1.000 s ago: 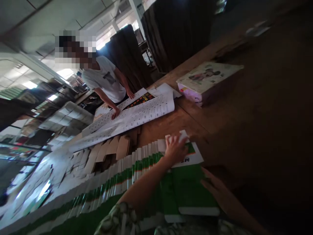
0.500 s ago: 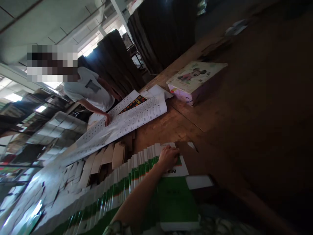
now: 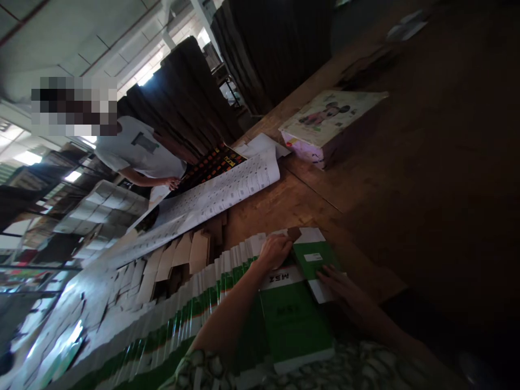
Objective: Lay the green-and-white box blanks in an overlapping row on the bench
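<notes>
- Flat rectangular "MSZ" carton (image 3: 298, 319): deep green main panel, white band with black lettering, white lower edge.
- Narrow rectangular printed panel (image 3: 312, 250): green across the middle, small white label, white ends.
- Long overlapping row of glossy printed cartons (image 3: 184, 309): green and white stripes, thin orange lines.
- Blank cardboard pieces (image 3: 181, 252): plain tan.
- Broad paper sheet (image 3: 239, 179): white, rows of small grey print; beside it, a black printed area (image 3: 209, 168) with orange and yellow marks.
- Rectangular cartoon-mouse box (image 3: 331, 116): cream top, pinkish-and-black figure, lilac side.
- Wooden tabletop (image 3: 296, 203): reddish brown.
- Loose fabric sleeve (image 3: 203, 367): dark green, pale looping pattern.
- Co-worker's T-shirt (image 3: 117, 154): white, dark grey chest print.
</notes>
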Tool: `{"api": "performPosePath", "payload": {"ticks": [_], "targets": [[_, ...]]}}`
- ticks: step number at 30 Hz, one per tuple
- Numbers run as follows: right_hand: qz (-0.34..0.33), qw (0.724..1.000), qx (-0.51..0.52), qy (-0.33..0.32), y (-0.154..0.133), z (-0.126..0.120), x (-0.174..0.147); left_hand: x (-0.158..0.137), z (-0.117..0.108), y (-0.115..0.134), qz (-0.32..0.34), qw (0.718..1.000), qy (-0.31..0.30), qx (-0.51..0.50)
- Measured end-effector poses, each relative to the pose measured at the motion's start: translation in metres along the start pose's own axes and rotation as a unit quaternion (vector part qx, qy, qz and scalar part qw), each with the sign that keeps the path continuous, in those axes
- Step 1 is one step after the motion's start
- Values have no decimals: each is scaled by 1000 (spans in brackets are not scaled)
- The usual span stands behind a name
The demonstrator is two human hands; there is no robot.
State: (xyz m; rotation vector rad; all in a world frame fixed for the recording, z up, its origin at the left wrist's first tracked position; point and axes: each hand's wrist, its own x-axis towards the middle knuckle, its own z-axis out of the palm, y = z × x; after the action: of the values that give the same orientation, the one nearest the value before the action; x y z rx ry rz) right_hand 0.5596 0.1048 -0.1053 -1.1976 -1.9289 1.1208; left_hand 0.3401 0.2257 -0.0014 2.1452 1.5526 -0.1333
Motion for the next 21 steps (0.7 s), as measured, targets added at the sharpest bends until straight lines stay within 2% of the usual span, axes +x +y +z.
{"api": "performPosePath", "payload": {"ticks": [5,9,21], "targets": [[-2,1000,-26,-8,22,17,-5,-3,1,1,12,999,-22,20],[0,1000,-24,-17,20,14,-6,-5,5,6,13,998,-21,53],[23,999,-10,-34,18,6,-11,-7,7,3,7,998,-38,56]]}}
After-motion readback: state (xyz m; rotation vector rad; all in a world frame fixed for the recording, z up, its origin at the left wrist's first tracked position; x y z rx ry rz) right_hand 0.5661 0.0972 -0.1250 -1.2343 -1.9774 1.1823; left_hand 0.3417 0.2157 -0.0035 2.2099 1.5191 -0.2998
